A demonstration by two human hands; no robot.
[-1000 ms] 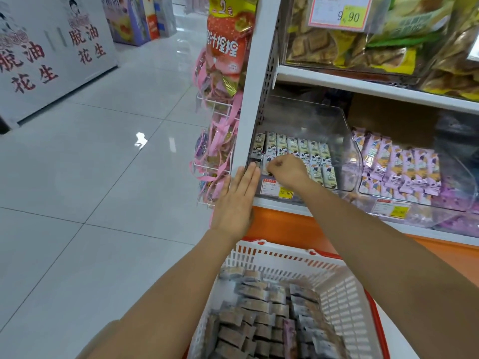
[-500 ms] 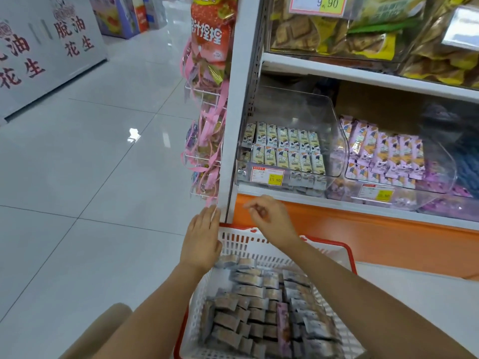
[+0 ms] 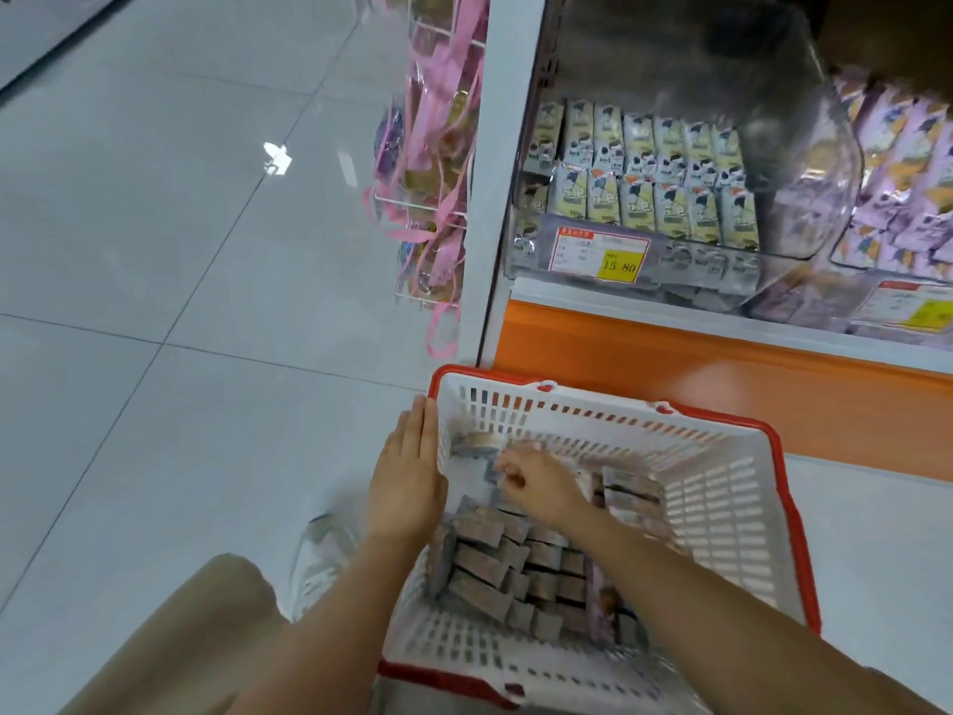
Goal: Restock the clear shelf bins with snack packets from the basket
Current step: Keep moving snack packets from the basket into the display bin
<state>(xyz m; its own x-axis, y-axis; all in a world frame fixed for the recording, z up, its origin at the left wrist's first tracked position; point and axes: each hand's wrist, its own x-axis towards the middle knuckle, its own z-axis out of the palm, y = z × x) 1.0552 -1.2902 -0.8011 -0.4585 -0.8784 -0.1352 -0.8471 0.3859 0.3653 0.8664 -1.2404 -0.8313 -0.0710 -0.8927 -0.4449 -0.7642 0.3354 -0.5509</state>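
One white basket [image 3: 722,508] with a red rim sits on the floor, and both hands are at it. The left hand [image 3: 410,482] lies flat against the outside of the basket's left wall, fingers straight and together, holding nothing. The right hand [image 3: 536,482] is inside the basket near its far left corner, fingers curled down onto the load. Blur hides whether they have pinched a packet. The brown-grey snack packets [image 3: 485,559] fill the basket floor in overlapping rows, too many to count exactly. Most have their long axes running from the basket's left wall toward its right wall, slightly slanted. Beyond the basket's far rim and above it, two clear bins stand side by side on the shelf. The left bin [image 3: 804,162] holds green-and-white packets [image 3: 670,198] in two plain rows, about seven behind and six in front, standing with their long axes pointing away from the basket. The right bin [image 3: 876,270] holds purple packets [image 3: 907,162]. Each bin carries one price tag [image 3: 601,255].
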